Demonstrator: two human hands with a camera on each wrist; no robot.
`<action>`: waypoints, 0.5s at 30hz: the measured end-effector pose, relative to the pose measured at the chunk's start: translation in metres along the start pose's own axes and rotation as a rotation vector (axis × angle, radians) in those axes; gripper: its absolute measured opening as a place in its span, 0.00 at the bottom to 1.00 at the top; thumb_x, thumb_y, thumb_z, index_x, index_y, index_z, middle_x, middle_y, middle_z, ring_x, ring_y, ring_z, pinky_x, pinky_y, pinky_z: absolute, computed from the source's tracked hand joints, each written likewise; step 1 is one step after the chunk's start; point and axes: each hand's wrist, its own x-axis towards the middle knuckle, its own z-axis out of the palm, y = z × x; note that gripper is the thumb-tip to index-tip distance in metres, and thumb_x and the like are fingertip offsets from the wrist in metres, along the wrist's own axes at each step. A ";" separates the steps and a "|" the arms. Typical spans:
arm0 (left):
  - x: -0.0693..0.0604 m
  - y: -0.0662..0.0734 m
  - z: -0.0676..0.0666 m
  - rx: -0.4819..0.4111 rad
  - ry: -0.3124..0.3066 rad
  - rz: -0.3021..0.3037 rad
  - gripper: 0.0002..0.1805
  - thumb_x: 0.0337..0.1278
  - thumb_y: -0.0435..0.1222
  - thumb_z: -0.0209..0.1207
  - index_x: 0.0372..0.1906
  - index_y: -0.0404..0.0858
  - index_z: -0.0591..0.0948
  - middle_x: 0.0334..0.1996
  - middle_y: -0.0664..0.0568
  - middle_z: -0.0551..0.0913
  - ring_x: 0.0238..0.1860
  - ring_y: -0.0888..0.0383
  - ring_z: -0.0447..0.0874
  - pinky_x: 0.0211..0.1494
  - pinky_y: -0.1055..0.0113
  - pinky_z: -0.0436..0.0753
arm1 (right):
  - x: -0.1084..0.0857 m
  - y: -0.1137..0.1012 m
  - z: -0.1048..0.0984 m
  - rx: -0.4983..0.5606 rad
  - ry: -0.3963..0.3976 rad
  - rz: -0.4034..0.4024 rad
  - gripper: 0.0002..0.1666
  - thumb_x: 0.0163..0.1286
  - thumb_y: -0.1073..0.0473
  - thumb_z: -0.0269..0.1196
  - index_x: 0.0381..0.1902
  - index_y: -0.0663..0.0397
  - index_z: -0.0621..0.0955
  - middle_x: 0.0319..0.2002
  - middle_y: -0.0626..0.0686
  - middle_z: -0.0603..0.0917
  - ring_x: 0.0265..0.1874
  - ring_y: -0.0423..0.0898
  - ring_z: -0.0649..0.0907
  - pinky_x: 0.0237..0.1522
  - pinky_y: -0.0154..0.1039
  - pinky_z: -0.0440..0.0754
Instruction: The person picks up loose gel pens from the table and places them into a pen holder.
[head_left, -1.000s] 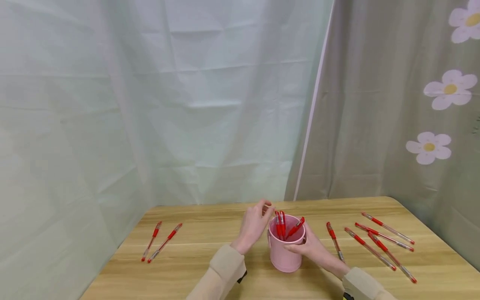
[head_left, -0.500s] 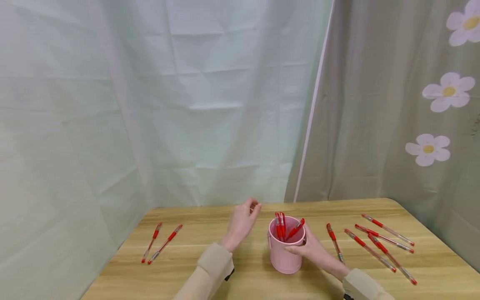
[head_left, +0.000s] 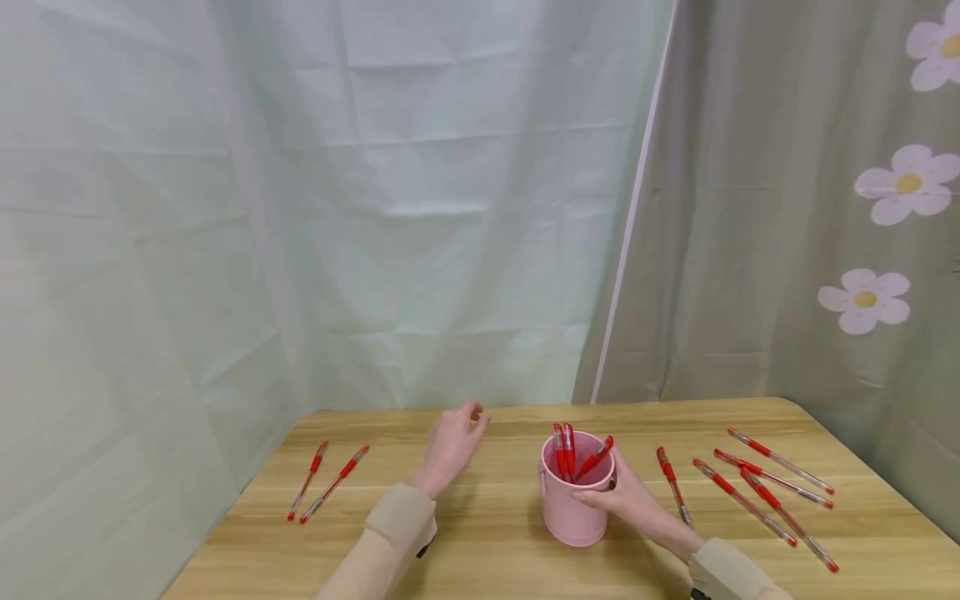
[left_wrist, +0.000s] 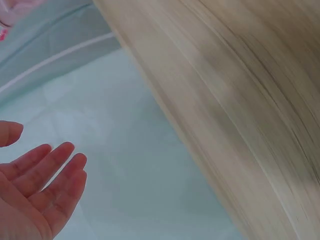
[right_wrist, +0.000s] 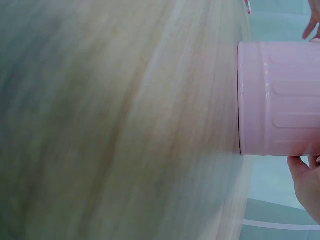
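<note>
On the wooden table stands a pink bucket [head_left: 573, 517], upright, with three red pens [head_left: 570, 450] leaning inside it. My right hand [head_left: 626, 497] holds the bucket by its right side, thumb toward the front near the rim. The right wrist view shows the bucket's ribbed wall [right_wrist: 290, 100] with the right hand [right_wrist: 307, 185] against it. Apart from the bucket, to its left, my left hand [head_left: 453, 442] hovers over the table. In the left wrist view that hand [left_wrist: 45, 190] has loosely extended fingers and nothing in it.
Two red pens [head_left: 333, 483] lie at the table's left. Several more red pens [head_left: 772, 492] are spread on the right, some crossing. A pale curtain [head_left: 450, 208] hangs behind the table [head_left: 495, 567], with a grey flowered curtain [head_left: 735, 208] at the right.
My left hand has moved left, away from the bucket. My right hand keeps its hold on the bucket, which stays in place with its pens.
</note>
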 end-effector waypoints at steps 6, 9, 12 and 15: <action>0.000 -0.023 -0.008 0.097 0.021 -0.018 0.15 0.58 0.39 0.56 0.44 0.32 0.77 0.37 0.42 0.81 0.23 0.55 0.78 0.19 0.66 0.74 | -0.001 0.001 0.000 -0.008 0.014 0.007 0.42 0.50 0.64 0.69 0.59 0.62 0.59 0.53 0.62 0.68 0.51 0.57 0.70 0.47 0.40 0.72; 0.001 -0.034 -0.015 0.136 0.023 -0.046 0.16 0.57 0.39 0.56 0.45 0.32 0.77 0.38 0.41 0.80 0.26 0.53 0.79 0.19 0.65 0.74 | -0.002 0.001 0.000 -0.014 0.023 0.016 0.42 0.50 0.63 0.70 0.59 0.61 0.60 0.53 0.61 0.69 0.50 0.56 0.71 0.47 0.41 0.72; -0.001 -0.044 -0.022 0.177 0.011 -0.072 0.17 0.57 0.40 0.56 0.46 0.31 0.76 0.40 0.40 0.80 0.29 0.50 0.79 0.21 0.63 0.75 | -0.002 0.001 0.000 -0.026 0.026 0.018 0.42 0.50 0.63 0.70 0.59 0.60 0.60 0.52 0.61 0.69 0.50 0.56 0.71 0.47 0.42 0.72; -0.003 -0.053 -0.029 0.236 -0.002 -0.076 0.18 0.56 0.40 0.57 0.46 0.30 0.76 0.41 0.39 0.79 0.31 0.47 0.79 0.24 0.58 0.77 | -0.001 0.000 0.000 -0.029 0.025 0.019 0.42 0.50 0.63 0.70 0.59 0.60 0.60 0.52 0.61 0.69 0.50 0.55 0.71 0.47 0.41 0.72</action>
